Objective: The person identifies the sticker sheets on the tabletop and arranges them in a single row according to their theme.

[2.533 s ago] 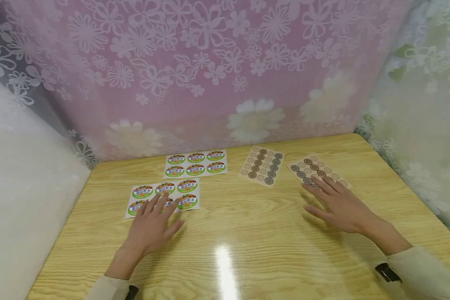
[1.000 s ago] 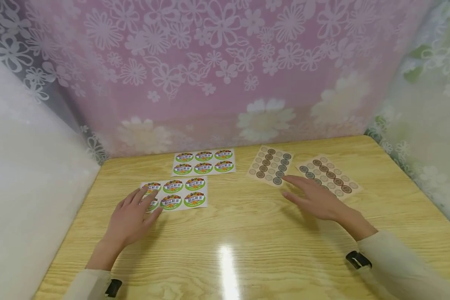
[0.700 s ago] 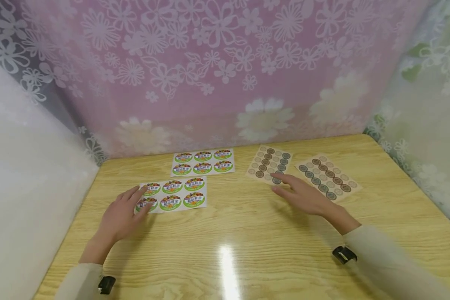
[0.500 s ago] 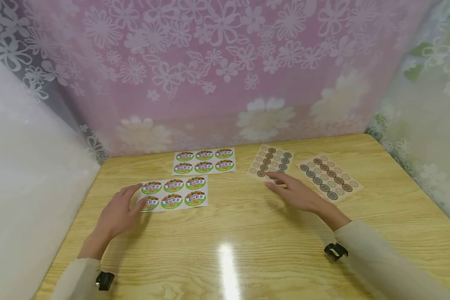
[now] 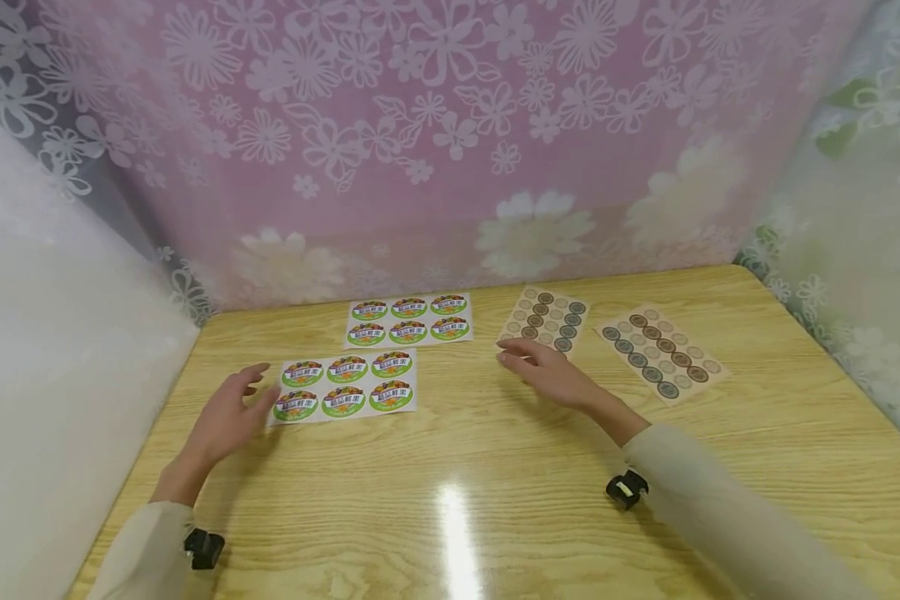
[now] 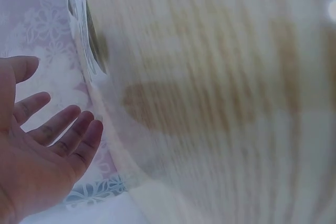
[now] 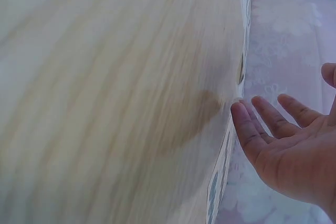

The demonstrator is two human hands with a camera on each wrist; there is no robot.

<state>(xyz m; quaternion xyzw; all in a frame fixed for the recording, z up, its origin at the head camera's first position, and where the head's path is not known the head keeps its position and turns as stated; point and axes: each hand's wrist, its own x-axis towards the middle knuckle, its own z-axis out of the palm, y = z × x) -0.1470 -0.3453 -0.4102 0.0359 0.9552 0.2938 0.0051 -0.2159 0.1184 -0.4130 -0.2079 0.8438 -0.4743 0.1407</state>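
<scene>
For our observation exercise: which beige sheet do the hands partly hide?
The left beige sheet: in the head view, the right hand partly covers it; the right beige sheet is uncovered.

Chinese characters we read as 精品鲜果, on the round stickers of the near white sheet and far white sheet alike, print on the left tan sheet and right tan sheet too small for us to read
</scene>
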